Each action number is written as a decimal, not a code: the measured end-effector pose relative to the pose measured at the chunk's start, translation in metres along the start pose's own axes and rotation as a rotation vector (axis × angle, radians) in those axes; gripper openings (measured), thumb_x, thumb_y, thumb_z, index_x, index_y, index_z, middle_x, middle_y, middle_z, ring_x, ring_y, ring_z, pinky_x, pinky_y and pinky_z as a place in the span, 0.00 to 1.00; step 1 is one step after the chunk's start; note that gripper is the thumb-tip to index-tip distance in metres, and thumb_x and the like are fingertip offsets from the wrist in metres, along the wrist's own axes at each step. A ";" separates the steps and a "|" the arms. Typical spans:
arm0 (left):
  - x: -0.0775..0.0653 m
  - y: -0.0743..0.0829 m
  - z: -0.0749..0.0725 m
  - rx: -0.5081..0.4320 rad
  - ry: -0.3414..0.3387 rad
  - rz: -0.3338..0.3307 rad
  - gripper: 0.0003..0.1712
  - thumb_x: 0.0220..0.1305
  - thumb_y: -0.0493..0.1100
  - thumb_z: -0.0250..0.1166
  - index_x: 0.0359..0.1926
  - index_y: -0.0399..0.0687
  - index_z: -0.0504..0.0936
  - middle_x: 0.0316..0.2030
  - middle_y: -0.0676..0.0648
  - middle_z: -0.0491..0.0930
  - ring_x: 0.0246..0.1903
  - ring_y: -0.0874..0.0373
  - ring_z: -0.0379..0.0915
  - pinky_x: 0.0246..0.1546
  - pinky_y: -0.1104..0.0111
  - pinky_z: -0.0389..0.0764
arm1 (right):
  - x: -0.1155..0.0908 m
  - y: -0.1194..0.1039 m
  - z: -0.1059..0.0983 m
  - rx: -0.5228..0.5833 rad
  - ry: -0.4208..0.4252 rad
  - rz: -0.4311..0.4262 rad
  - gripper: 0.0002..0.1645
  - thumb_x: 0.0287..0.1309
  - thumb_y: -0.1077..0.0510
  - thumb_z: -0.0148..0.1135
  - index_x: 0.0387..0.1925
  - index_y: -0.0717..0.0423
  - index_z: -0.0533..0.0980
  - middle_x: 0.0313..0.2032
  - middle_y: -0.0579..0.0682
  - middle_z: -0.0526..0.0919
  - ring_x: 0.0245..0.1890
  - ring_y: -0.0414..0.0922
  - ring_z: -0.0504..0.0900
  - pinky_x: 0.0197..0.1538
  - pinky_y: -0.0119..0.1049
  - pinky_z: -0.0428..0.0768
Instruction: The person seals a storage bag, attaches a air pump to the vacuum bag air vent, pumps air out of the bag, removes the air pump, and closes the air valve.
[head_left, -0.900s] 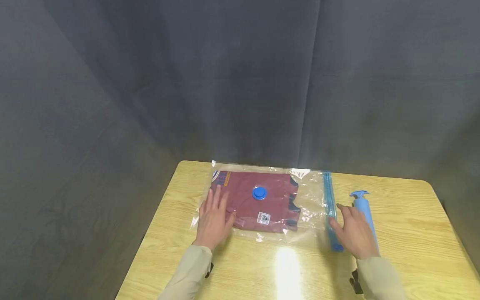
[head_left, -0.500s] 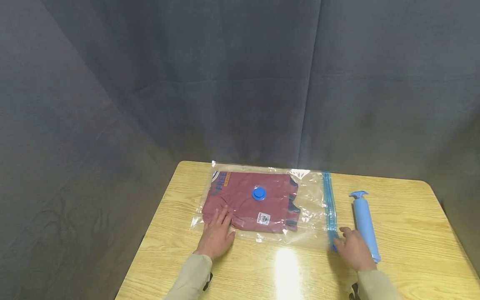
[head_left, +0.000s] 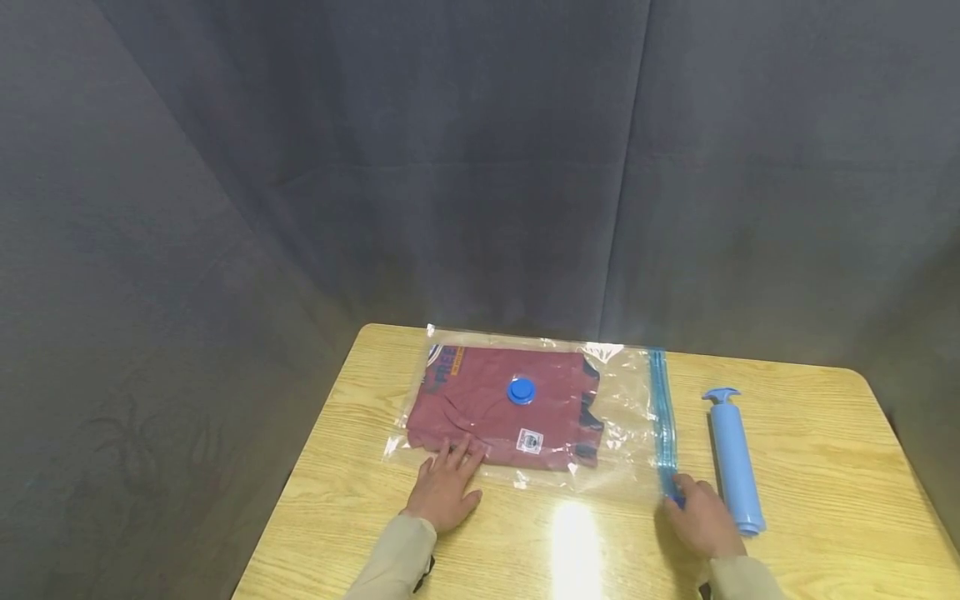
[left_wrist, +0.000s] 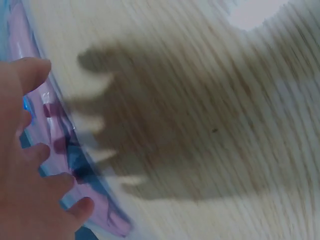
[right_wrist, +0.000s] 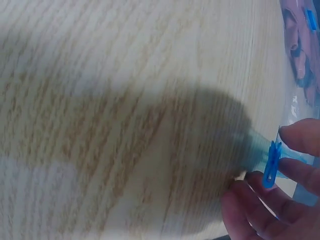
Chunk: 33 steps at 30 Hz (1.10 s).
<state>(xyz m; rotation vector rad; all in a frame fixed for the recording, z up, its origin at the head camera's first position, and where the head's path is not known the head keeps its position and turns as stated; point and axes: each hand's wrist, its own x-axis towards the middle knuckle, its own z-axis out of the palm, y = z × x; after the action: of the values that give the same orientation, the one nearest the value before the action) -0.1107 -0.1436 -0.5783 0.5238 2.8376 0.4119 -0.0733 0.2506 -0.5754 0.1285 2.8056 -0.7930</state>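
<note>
A clear vacuum storage bag [head_left: 628, 437] lies flat with a folded maroon garment [head_left: 487, 408] inside. On its upper face is a round blue valve [head_left: 521, 390]. Along the right end runs a teal zip strip [head_left: 662, 408]. My left hand [head_left: 444, 493] is spread, its fingertips on the bag's near edge by the garment. At the near end of the strip my right hand [head_left: 703, 518] pinches the blue zip slider [right_wrist: 271, 165] between thumb and finger. The other fingers of that hand curl loosely below the slider in the right wrist view.
A blue hand pump [head_left: 737, 467] with a T-shaped handle lies just right of the right hand. The wooden table [head_left: 825, 467] has a dark grey curtain [head_left: 480, 167] behind it and at the sides. Glare shows on the near tabletop.
My left hand has slid toward me from over the garment to the bag's near edge. The right hand has come down along the zip strip to its near end and taken the slider.
</note>
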 end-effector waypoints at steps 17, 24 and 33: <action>-0.011 -0.013 0.009 0.106 0.029 -0.042 0.38 0.63 0.56 0.61 0.71 0.52 0.63 0.74 0.45 0.56 0.72 0.36 0.51 0.64 0.36 0.59 | -0.011 0.007 0.011 0.534 -0.111 0.215 0.30 0.58 0.61 0.61 0.57 0.75 0.64 0.39 0.58 0.79 0.37 0.44 0.80 0.38 0.35 0.82; -0.009 -0.002 0.013 0.098 0.085 -0.127 0.35 0.60 0.53 0.64 0.66 0.48 0.69 0.69 0.41 0.64 0.66 0.32 0.60 0.62 0.37 0.61 | -0.018 0.016 0.017 0.865 -0.257 0.306 0.39 0.59 0.60 0.63 0.60 0.83 0.57 0.38 0.56 0.83 0.37 0.44 0.86 0.43 0.33 0.86; -0.004 0.053 0.006 -0.247 0.182 -0.088 0.18 0.62 0.46 0.62 0.51 0.43 0.79 0.48 0.45 0.77 0.50 0.48 0.75 0.50 0.53 0.73 | -0.019 0.019 0.009 0.988 -0.370 0.263 0.28 0.59 0.59 0.64 0.52 0.76 0.66 0.36 0.49 0.82 0.38 0.41 0.84 0.45 0.31 0.84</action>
<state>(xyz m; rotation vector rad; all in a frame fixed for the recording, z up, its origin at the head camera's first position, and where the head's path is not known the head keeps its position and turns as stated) -0.0891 -0.0961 -0.5671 0.3257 2.9064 0.8173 -0.0505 0.2614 -0.5883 0.4345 1.7874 -1.8100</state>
